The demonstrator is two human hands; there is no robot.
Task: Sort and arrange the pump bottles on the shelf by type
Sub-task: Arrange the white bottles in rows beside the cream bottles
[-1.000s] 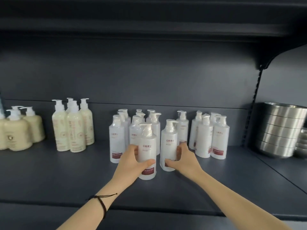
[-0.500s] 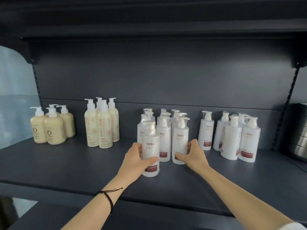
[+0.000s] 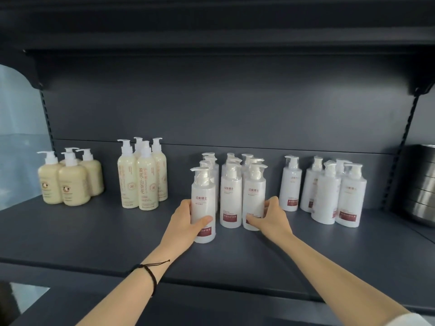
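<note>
The left hand [image 3: 186, 222] grips one white plastic pump bottle [image 3: 203, 205] at 9 o'clock of the white cluster; the right hand [image 3: 270, 215] clasps another white bottle [image 3: 254, 196], squaring the row.

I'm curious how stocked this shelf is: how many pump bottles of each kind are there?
Squat beige bottles: 4
Tall cream bottles: 4
White bottles with red labels: 15, counted by pump heads
Total: 23
</note>
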